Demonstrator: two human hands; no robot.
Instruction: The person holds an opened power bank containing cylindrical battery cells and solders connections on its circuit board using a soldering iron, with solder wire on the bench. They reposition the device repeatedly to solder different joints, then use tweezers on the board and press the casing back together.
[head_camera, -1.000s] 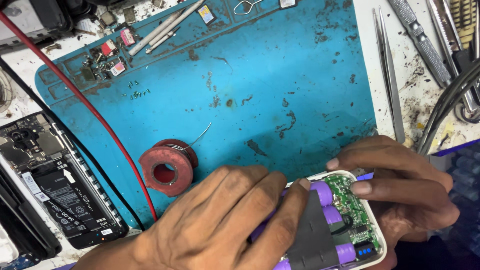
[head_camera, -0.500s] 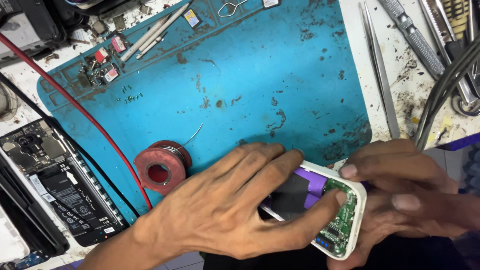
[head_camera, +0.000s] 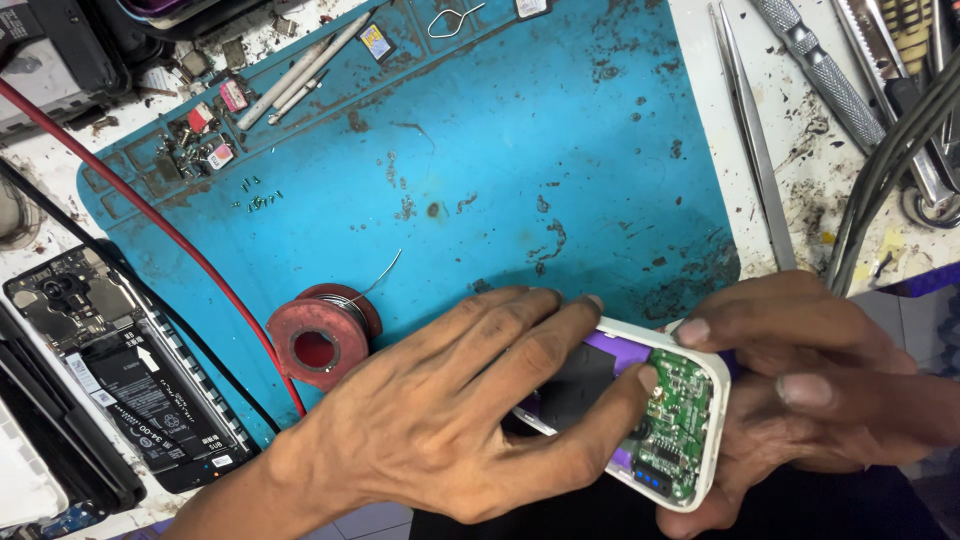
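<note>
We have tilted the opened white power bank (head_camera: 640, 420) since a moment ago: its purple cells are mostly hidden now and the green circuit board (head_camera: 675, 420) faces us. Our left hand (head_camera: 450, 410) lies flat across it, fingers spread, thumb pressed beside the board. Our right hand (head_camera: 800, 390) cups the case from the right, closed around its edge, near the blue mat (head_camera: 560, 150) on the surface.

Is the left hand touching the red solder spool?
Apart. In the head view a strip of blue mat shows between the left hand and the red solder spool.
</note>
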